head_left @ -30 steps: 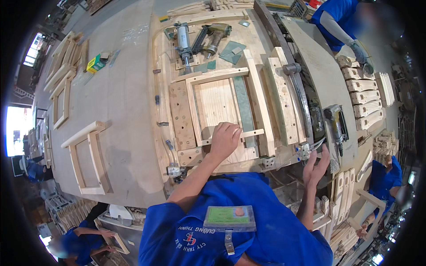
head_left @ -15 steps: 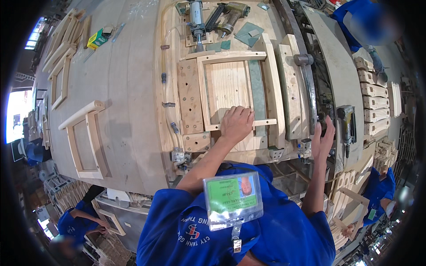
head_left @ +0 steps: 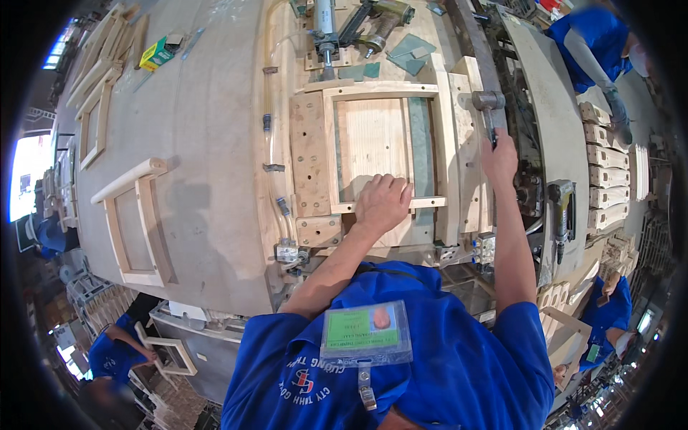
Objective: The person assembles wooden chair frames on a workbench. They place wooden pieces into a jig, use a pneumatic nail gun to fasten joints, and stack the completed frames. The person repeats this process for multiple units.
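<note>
A pale wooden frame (head_left: 332, 143) lies in the wooden clamping jig (head_left: 308, 136) in front of me. My left hand (head_left: 383, 202) rests over the frame's near rail, its fingers curled across the wood. To the right of the jig, my right hand (head_left: 499, 159) is closed round the handle of a hammer (head_left: 489, 100), whose metal head points away from me. The hammer's head hangs near the jig's right-hand block (head_left: 467, 154). My palm hides part of the handle.
An air cylinder (head_left: 325, 32) and a nail gun (head_left: 387, 30) lie beyond the jig. Another pneumatic tool (head_left: 561, 215) sits at the right. Finished-looking frames (head_left: 143, 229) lie on the left of the bench (head_left: 215, 143). Co-workers (head_left: 591, 54) stand around.
My right hand has moved left and away from me and has taken hold of the hammer, lifting its handle off the dark rail. My left hand stays on the frame.
</note>
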The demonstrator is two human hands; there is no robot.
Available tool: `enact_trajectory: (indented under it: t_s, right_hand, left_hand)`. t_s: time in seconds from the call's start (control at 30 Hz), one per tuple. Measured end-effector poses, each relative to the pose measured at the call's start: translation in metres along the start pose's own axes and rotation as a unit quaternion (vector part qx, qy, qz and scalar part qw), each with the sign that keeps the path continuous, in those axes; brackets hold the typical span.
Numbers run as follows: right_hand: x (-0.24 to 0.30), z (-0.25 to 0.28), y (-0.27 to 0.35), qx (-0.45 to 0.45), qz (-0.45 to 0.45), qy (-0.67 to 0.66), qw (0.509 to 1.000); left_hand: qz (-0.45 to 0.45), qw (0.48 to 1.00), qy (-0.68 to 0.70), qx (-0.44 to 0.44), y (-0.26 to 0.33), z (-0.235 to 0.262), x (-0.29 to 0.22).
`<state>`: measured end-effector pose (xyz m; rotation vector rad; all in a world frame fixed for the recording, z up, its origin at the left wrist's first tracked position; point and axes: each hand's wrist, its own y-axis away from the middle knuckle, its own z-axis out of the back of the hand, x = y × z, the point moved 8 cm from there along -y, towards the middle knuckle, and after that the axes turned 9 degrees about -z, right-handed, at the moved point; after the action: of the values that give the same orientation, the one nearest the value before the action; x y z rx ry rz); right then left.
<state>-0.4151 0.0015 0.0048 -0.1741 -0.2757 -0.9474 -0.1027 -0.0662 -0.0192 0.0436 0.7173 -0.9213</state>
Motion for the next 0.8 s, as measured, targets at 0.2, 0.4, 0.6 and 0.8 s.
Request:
enact_trajectory:
  t_s: [0.2,0.4,0.6,0.8]
  right_hand:
    - [-0.005,0.007,0.018,0.210,-0.203,-0.354,0.889]
    - [0.069,0.208,0.128,0.052,-0.066,-0.488,0.869]
    - [-0.014,0.100,0.261,-0.123,0.027,-0.579,0.805]
    - [0.035,0.100,0.236,0.119,-0.089,-0.285,0.947]
  left_hand:
    - [0.022,0.999,-0.015,0.041,-0.003,-0.007,-0.001]
    - [0.020,0.999,0.009,0.034,0.001,-0.004,0.002]
    - [0.033,0.997,0.010,0.072,-0.011,-0.004,-0.008]
    - [0.047,0.995,-0.013,0.086,0.009,-0.008,0.003]
